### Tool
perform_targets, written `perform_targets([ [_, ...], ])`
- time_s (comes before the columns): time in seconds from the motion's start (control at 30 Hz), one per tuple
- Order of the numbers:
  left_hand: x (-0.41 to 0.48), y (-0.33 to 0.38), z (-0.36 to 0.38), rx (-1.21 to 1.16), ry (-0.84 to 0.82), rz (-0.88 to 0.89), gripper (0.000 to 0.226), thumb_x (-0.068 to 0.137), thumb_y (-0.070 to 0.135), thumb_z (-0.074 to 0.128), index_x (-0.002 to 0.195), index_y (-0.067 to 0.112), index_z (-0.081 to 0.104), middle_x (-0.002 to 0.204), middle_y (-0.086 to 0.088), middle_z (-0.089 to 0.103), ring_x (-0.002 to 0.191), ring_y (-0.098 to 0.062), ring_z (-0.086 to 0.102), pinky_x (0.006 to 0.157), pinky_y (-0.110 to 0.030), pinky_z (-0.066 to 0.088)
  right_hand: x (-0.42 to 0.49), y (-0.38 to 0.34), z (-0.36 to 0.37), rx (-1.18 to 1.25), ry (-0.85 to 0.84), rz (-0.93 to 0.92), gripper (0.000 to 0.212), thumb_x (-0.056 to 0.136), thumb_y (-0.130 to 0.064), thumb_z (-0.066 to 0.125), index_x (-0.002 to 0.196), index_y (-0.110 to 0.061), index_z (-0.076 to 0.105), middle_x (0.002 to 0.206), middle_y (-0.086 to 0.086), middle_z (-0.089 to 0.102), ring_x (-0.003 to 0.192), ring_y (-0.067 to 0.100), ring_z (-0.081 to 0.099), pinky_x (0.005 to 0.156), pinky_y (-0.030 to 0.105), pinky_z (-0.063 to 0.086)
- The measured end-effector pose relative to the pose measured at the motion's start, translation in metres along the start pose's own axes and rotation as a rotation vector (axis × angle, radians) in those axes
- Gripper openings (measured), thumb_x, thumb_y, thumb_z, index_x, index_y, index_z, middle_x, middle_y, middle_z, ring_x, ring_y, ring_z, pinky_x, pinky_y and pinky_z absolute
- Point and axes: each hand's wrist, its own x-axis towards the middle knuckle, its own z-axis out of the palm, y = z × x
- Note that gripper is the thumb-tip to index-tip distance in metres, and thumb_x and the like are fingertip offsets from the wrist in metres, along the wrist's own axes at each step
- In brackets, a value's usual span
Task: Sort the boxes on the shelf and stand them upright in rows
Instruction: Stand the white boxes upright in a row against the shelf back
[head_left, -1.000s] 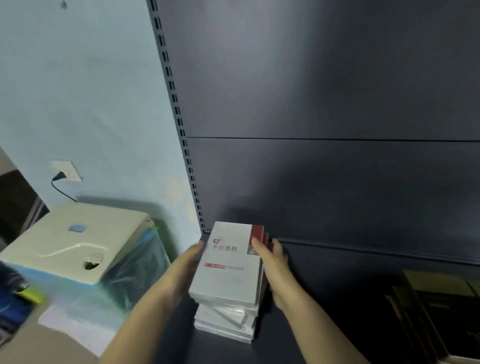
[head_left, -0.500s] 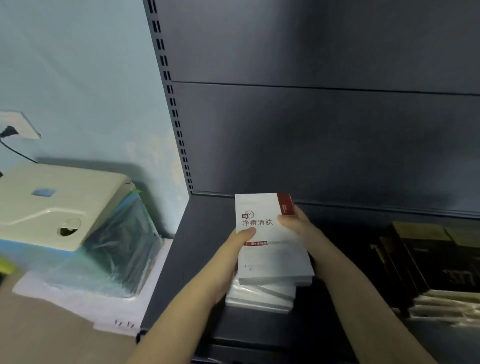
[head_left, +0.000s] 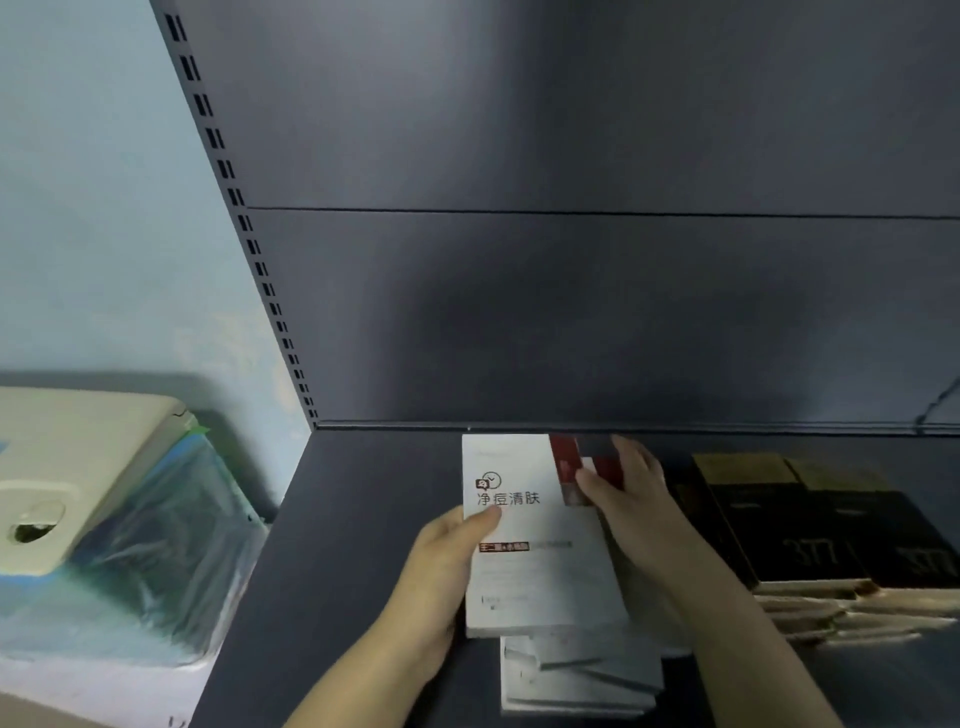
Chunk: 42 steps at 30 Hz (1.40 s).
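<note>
Barely begun — no box stands upright yet. The left hand (head_left: 441, 566) and right hand (head_left: 631, 506) clamp the top white box (head_left: 530, 540) by its edges; black boxes (head_left: 831, 530) lie flat at three o'clock.

white boxes (head_left: 540, 561) | stacked flat (uneven) | black boxes (head_left: 831, 530) beside
</note>
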Motion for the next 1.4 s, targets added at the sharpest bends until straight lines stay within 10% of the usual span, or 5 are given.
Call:
perform_targets([
  [0.6, 0.116, 0.037, -0.078, 0.231, 0.333, 0.193, 0.015, 0.099, 0.031, 0.05, 0.099, 0.02, 0.061, 0.105, -0.003, 0.072, 0.086, -0.015, 0.068, 0.073, -0.029, 0.052, 0.002, -0.02, -0.006, 0.262, 0.003, 0.081, 0.045, 0.096, -0.056, 0.025, 0.112, -0.033, 0.061, 0.112, -0.013, 0.051, 0.099, 0.006, 0.047, 0.09, 0.028, 0.029],
  [0.87, 0.109, -0.007, -0.068, 0.446, 0.605, 0.217, 0.057, 0.08, 0.016, 0.07, 0.131, 0.018, 0.045, 0.121, 0.002, 0.059, 0.115, -0.022, 0.053, 0.102, -0.043, 0.042, -0.009, 0.008, -0.014, 0.076, -0.026, 0.129, 0.08, 0.069, -0.054, 0.067, 0.136, -0.02, 0.04, 0.128, 0.003, 0.05, 0.114, 0.022, 0.053, 0.091, 0.039, 0.048],
  [1.03, 0.104, -0.015, -0.067, 0.449, 0.619, 0.233, 0.047, 0.09, 0.004, 0.056, 0.133, 0.015, 0.044, 0.106, 0.0, 0.063, 0.106, -0.028, 0.061, 0.087, -0.03, 0.042, -0.011, 0.022, -0.011, 0.214, -0.087, 0.142, 0.052, 0.088, -0.03, 0.064, 0.132, -0.016, 0.038, 0.118, 0.004, 0.056, 0.083, 0.002, 0.055, 0.054, 0.013, 0.037],
  [1.17, 0.108, -0.002, -0.059, 0.649, 0.524, 0.122, 0.081, 0.066, 0.052, 0.079, 0.127, 0.009, 0.047, 0.119, -0.007, 0.061, 0.116, -0.031, 0.054, 0.097, -0.04, 0.044, -0.014, 0.02, -0.011, 0.273, -0.081, 0.141, 0.049, 0.089, -0.029, 0.063, 0.129, -0.019, 0.038, 0.104, -0.001, 0.06, 0.082, 0.006, 0.06, 0.052, 0.015, 0.041],
  [1.4, 0.104, -0.003, -0.043, 0.549, 0.457, 0.189, 0.065, 0.08, 0.02, 0.074, 0.136, 0.016, 0.042, 0.123, 0.002, 0.064, 0.109, -0.02, 0.061, 0.087, -0.03, 0.042, -0.016, 0.026, -0.009, 0.249, -0.051, 0.145, 0.044, 0.088, -0.034, 0.063, 0.122, -0.026, 0.037, 0.118, 0.005, 0.056, 0.09, 0.013, 0.061, 0.057, 0.019, 0.042],
])
